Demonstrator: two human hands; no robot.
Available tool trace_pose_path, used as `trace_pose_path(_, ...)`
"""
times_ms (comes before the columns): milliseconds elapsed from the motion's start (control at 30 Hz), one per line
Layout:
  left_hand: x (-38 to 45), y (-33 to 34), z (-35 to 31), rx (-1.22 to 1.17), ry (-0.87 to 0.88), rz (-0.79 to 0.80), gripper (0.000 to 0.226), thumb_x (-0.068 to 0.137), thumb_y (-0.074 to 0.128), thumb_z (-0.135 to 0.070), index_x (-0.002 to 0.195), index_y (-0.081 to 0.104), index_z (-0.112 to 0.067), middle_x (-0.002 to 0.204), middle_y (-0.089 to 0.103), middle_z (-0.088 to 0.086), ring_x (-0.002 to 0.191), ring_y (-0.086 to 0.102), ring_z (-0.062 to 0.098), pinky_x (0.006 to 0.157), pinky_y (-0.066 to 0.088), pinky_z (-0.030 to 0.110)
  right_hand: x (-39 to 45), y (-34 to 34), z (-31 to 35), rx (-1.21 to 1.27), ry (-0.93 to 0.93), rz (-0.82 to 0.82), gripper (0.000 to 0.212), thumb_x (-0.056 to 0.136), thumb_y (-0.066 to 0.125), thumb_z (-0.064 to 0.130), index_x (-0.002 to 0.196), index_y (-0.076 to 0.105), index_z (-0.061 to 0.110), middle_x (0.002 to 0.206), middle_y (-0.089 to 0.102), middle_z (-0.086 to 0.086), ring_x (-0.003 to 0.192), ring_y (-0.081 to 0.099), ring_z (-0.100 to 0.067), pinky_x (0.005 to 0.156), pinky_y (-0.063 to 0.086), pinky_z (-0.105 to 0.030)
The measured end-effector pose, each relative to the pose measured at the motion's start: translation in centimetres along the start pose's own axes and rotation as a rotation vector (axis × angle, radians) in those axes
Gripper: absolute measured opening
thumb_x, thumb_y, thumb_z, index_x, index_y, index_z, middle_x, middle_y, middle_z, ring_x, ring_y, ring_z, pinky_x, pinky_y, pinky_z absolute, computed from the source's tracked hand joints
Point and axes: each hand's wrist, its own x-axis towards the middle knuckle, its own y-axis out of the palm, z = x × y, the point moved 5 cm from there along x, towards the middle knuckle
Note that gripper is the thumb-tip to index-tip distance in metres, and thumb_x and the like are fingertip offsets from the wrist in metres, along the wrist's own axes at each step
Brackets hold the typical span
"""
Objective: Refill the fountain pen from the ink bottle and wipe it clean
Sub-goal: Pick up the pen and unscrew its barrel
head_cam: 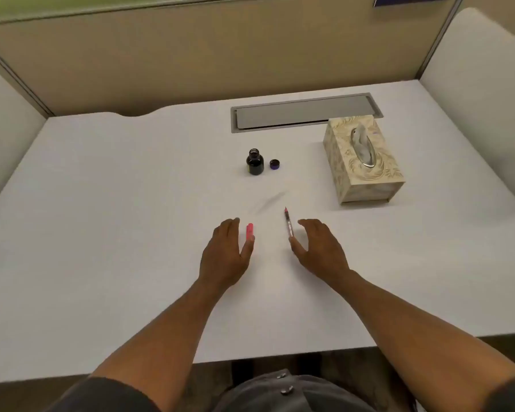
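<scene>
A small dark ink bottle (254, 162) stands uncapped near the middle of the white desk (116, 221), its round cap (275, 164) lying just to its right. The fountain pen's clear front section (288, 223) lies on the desk, nib pointing away, right beside my right hand (318, 248), whose thumb tip is at its near end. A pink pen part (249, 231) lies next to my left hand (225, 254), touching the thumb. Both hands rest flat with fingers apart, holding nothing. A patterned tissue box (363, 162) stands at the right, a tissue sticking out of its slot.
A grey cable hatch (304, 113) is set into the desk behind the bottle and tissue box. Beige partition walls enclose the desk at the back and sides. A faint grey smear (269, 201) marks the desk between bottle and pen.
</scene>
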Motion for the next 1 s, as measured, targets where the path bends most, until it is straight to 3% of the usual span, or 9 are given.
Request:
trace_pose_path(133, -0.5, 2.0, 0.9, 0.062, 0.028, 0.078, 0.07, 0.094, 0.04, -0.055, 0.146, 0.031, -0.01, 0.15, 0.038, 0.007, 0.138, 0.034, 0.021, 0.109, 0.032, 0.035, -0.2, 0.9, -0.8, 0.008, 0.054, 0.019, 0.048, 0.089, 0.057, 0.041, 0.128, 0.052, 0.013, 0.125, 0.057, -0.003, 0.116, 0.052, -0.021, 0.089, 0.047, -0.035)
trace_pose_path(467, -0.9, 4.6, 1.7, 0.16, 0.011, 0.151, 0.086, 0.087, 0.041, -0.065, 0.15, 0.021, -0.01, 0.157, 0.028, 0.007, 0.143, 0.026, 0.022, 0.112, 0.013, 0.027, 1.0, 1.8, -0.7, -0.022, 0.156, 0.032, 0.05, 0.082, 0.06, 0.049, 0.118, 0.053, 0.014, 0.113, 0.056, -0.003, 0.103, 0.053, -0.023, 0.078, 0.048, -0.036)
trace_pose_path(833, -0.1, 4.2, 1.2, 0.141, 0.037, 0.085, 0.081, 0.089, 0.042, -0.062, 0.149, 0.026, -0.01, 0.153, 0.036, 0.008, 0.14, 0.034, 0.024, 0.114, 0.022, 0.033, 3.1, 1.8, -0.6, -0.064, 0.332, 0.041, 0.022, 0.086, 0.052, 0.036, 0.089, 0.06, 0.017, 0.09, 0.061, 0.0, 0.078, 0.057, -0.02, 0.063, 0.043, -0.03)
trace_pose_path(1000, 0.5, 4.0, 0.2, 0.028, -0.017, 0.018, 0.073, 0.091, 0.047, -0.055, 0.147, 0.029, -0.013, 0.151, 0.038, 0.004, 0.138, 0.036, 0.02, 0.11, 0.019, 0.026, 2.6, 1.7, -0.4, 0.257, 0.419, 0.057, 0.015, 0.082, 0.06, 0.037, 0.075, 0.06, 0.024, 0.072, 0.063, 0.008, 0.069, 0.06, -0.014, 0.061, 0.048, -0.029)
